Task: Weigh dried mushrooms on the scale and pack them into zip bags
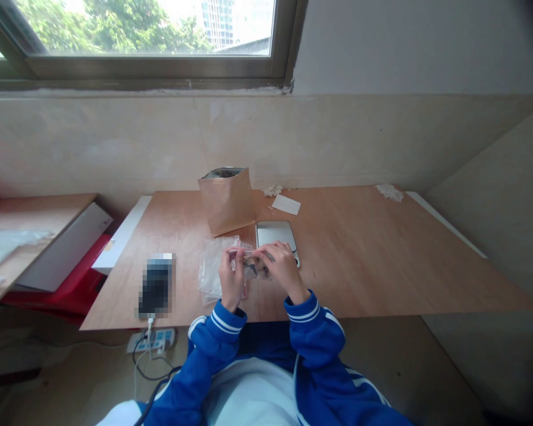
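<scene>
Between my two hands is a small clear zip bag (251,270) with dark and brownish pieces inside, too small to name. My left hand (231,278) pinches the left end of its top edge. At the other end, my right hand (283,269) has its fingers closed on the same edge. Under and left of my left hand lies a stack of clear plastic bags (210,272) with reddish strips. Just beyond my right hand sits a flat silver digital scale (274,231), partly hidden by that hand.
A brown kraft paper pouch (228,204) stands upright, its top open, behind the bags. A white card (286,205) and crumpled tissue (272,190) lie near the wall. At left, a blurred-out phone (156,287) is plugged into a cable leading to a power strip (160,340) below.
</scene>
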Available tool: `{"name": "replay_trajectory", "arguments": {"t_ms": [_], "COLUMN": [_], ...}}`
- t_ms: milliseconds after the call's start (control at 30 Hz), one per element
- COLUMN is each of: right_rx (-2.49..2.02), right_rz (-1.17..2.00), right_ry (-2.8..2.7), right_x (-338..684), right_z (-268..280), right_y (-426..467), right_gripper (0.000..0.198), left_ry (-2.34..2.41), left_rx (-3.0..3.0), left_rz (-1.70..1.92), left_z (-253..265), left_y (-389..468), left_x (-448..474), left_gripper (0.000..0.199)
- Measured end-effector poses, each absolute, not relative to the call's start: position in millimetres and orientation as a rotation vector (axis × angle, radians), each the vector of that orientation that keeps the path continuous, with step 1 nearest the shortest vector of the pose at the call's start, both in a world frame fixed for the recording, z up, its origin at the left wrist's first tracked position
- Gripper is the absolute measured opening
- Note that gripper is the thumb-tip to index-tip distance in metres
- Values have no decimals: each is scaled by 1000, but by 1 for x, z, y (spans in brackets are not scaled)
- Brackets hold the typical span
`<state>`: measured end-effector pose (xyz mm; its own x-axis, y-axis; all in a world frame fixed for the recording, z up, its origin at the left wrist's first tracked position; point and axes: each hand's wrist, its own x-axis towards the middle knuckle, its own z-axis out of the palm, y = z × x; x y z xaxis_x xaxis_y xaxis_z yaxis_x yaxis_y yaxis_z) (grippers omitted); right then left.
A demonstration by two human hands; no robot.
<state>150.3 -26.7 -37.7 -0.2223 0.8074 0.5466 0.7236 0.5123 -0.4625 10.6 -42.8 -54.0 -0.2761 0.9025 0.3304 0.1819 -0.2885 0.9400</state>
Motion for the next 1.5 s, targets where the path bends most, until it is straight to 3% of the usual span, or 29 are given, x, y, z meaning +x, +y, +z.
{"name": "replay_trajectory", "arguments": {"t_ms": [933,1100,1300,1500], "right_rx": [-1274,-1226,-1269,-1297], "right_rz": [22,98,79,186], "right_ry": [-1758,-1799,-1752,-1714], "right_x": [164,169,179,182], "right_z": [-45,-45,-49,-52], "right_y": [-29,-28,-28,-30], "right_gripper": [27,17,28,23], "left_ry": [1320,1315,1301,1268], "left_rx": [1421,1333,1247,1188], "left_rz": [1562,1577,1556,1546], "left_z": [-55,-53,-53,-52], "left_y": [-38,-38,-38,-39], "left_x": [-2,-4,-4,-1], "left_gripper": [20,21,25,25]}}
